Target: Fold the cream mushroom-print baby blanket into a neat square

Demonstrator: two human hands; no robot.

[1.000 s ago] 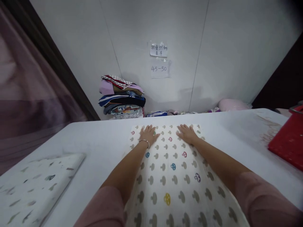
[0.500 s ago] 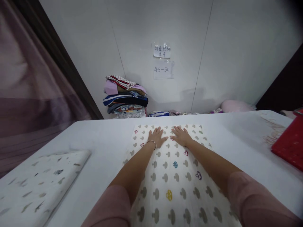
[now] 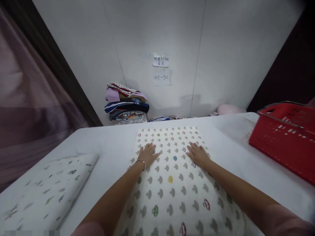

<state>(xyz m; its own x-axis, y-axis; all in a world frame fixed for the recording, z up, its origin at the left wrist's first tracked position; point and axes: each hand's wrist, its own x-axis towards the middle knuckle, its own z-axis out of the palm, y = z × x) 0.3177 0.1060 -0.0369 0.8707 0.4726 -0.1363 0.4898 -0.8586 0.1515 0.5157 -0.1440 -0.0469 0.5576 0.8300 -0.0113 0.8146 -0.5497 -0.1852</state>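
Observation:
A white cloth printed with mushrooms (image 3: 169, 193) lies spread lengthwise on the white table (image 3: 115, 144), its near end running out of the bottom of the view. My left hand (image 3: 147, 154) rests flat on its left side, fingers spread, a bracelet at the wrist. Flat on the right side of the same cloth is my right hand (image 3: 199, 154), its fingers also apart. Neither hand grips anything. To the left lies a folded white cloth with a small leaf-like print (image 3: 56, 186), apart from the mushroom cloth.
A red plastic basket (image 3: 283, 141) with a metal handle stands on the table's right side. Behind the table, a stack of folded fabrics (image 3: 128, 106) leans near the wall, below two paper signs (image 3: 161, 77). A pinkish curtain (image 3: 31, 98) hangs at the left.
Both hands have slid back toward me and farther apart over the mushroom cloth. The view has turned right, so more of the red basket shows.

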